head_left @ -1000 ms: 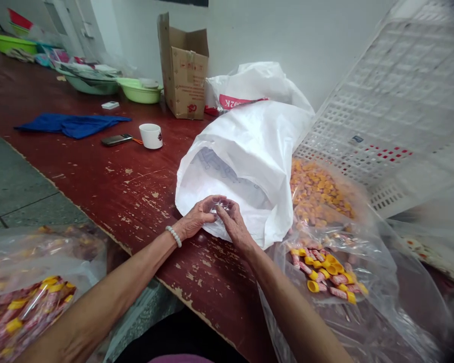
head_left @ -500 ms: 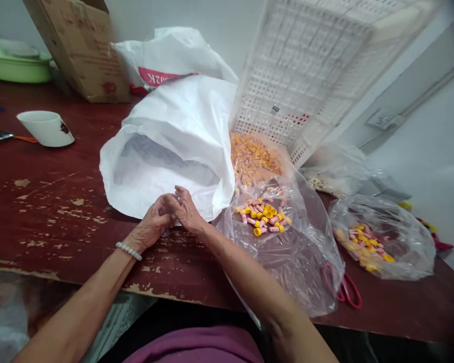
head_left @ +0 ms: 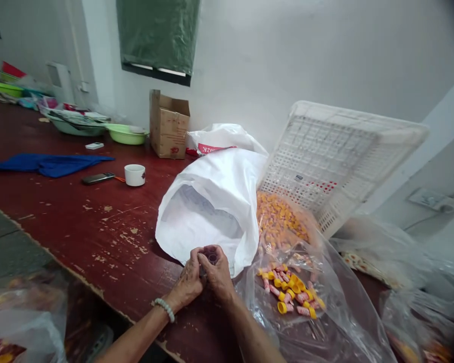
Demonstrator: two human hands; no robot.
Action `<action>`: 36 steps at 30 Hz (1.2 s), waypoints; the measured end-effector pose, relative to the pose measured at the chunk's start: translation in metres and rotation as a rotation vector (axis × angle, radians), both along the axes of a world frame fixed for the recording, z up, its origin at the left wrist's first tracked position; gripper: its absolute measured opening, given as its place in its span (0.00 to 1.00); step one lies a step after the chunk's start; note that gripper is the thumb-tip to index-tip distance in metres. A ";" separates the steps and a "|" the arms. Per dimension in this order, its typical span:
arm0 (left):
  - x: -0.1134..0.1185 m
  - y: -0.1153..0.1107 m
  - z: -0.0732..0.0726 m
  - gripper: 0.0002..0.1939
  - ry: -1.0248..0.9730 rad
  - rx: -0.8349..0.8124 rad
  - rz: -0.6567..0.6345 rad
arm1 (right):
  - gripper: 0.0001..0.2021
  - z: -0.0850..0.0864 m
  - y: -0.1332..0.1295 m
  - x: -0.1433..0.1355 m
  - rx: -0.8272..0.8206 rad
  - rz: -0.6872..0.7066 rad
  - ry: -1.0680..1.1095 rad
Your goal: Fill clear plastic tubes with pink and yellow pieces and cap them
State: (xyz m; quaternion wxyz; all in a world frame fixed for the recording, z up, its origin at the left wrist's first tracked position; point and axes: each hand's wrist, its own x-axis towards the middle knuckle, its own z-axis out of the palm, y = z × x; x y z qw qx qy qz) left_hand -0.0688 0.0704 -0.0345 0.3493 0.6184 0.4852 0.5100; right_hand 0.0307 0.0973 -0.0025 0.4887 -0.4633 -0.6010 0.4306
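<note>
Head view: left hand (head_left: 189,283) and right hand (head_left: 220,278) closed together around small clear pieces (head_left: 212,258) at the mouth of the white sack (head_left: 227,174); uneven fingertip pressure could drop one onto the red table (head_left: 71,214).

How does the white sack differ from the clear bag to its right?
The white sack is opaque, while the clear bag is see-through. The sack stands puffed up with its mouth gaping; the front of the clear bag lies low and crumpled. Yellow-and-pink pieces show in the clear bag, but none in the sack. Both rest on the dark red table.
</note>
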 end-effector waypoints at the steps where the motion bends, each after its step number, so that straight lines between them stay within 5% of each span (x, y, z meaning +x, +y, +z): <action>1: -0.003 -0.006 0.001 0.29 -0.028 -0.015 -0.011 | 0.11 -0.001 -0.004 -0.003 0.008 -0.016 0.007; 8: -0.019 -0.027 0.022 0.15 -0.454 -0.211 0.063 | 0.12 -0.005 -0.026 -0.014 0.026 -0.090 0.162; 12: -0.012 -0.032 0.036 0.21 -0.908 -0.359 -0.133 | 0.14 -0.004 -0.033 -0.018 0.030 -0.046 0.238; 16: -0.004 -0.039 0.045 0.19 -1.081 -0.371 -0.302 | 0.17 0.003 -0.036 -0.018 0.031 -0.093 0.160; 25: -0.010 -0.053 0.067 0.24 -0.888 -0.373 -0.625 | 0.18 0.003 -0.040 0.010 0.142 -0.133 -0.268; 30: -0.006 -0.049 0.058 0.32 -0.621 -0.295 -0.474 | 0.26 0.007 -0.050 0.020 0.162 -0.061 -0.382; 36: 0.007 -0.050 0.042 0.25 -0.496 -0.393 -0.308 | 0.35 0.034 -0.080 0.040 0.196 0.022 -0.419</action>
